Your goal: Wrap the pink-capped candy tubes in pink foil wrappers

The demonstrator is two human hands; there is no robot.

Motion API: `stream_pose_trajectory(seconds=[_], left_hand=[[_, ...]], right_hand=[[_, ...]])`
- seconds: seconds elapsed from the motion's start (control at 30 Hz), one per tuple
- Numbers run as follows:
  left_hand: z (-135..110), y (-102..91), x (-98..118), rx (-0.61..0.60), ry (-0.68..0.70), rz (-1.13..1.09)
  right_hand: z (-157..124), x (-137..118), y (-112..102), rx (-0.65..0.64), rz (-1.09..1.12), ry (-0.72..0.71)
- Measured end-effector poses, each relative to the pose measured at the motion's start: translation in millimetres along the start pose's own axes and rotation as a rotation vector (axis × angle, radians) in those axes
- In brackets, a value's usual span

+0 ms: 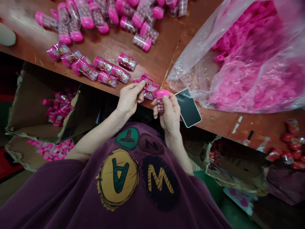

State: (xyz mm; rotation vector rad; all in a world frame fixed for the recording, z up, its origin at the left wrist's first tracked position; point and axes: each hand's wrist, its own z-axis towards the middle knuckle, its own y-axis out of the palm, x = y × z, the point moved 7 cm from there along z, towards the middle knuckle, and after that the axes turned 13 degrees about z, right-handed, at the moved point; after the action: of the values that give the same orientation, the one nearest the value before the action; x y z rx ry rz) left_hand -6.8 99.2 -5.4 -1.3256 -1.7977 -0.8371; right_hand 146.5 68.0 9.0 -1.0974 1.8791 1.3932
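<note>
My right hand [168,109] holds a small clear tube of pink candy balls [160,105] by its sides, its bright pink cap [162,93] pointing up and away from me. My left hand [131,97] pinches the near-left edge of a printed pink wrapper [149,86] at the table edge. The two hands are close together, with the tube just right of the wrapper. Several tubes in printed wrappers [103,64] lie to the left of my left hand. Beyond them is a heap of unwrapped pink-capped tubes [143,41].
A phone [189,107] lies at the table edge beside my right hand. A large clear bag [259,79] of pink plastic pieces covers the right side. Cardboard boxes [30,95] with pink items stand below the table at left. Red wrapped items [287,156] lie far right.
</note>
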Motion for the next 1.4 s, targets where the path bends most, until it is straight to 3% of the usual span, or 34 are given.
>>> stream_pose_trajectory(seconds=[0.17, 0.33, 0.63, 0.73, 0.87, 1.0, 1.2, 1.4], left_hand=[[-8, 2.0, 1, 0.022, 0.051, 0.017], [-11, 1.5, 0, 0.041, 0.076, 0.010], [-15, 3.6, -6, -0.053, 0.069, 0.057], [-16, 5.1, -11, -0.125, -0.008, 0.066], [-19, 11.2, -14, -0.249, -0.148, 0.012], [-21, 10.0, -9, -0.237, -0.158, -0.033], [-15, 2.3, -6, -0.105, -0.080, -0.017], [-15, 4.1, -9, -0.068, -0.057, 0.000]], right_hand=[[-1, 6, -3, 0.056, -0.071, -0.087], [1, -8, -9, 0.108, -0.331, -0.374], [17, -11, -6, -0.049, -0.619, -0.405], [19, -14, -10, -0.076, -0.703, -0.435], [19, -7, -19, 0.022, -0.605, -0.444], [22, 1, -28, 0.157, -0.353, -0.365], [7, -4, -13, 0.064, -0.061, -0.131], [-12, 2, -2, 0.059, -0.065, -0.082]])
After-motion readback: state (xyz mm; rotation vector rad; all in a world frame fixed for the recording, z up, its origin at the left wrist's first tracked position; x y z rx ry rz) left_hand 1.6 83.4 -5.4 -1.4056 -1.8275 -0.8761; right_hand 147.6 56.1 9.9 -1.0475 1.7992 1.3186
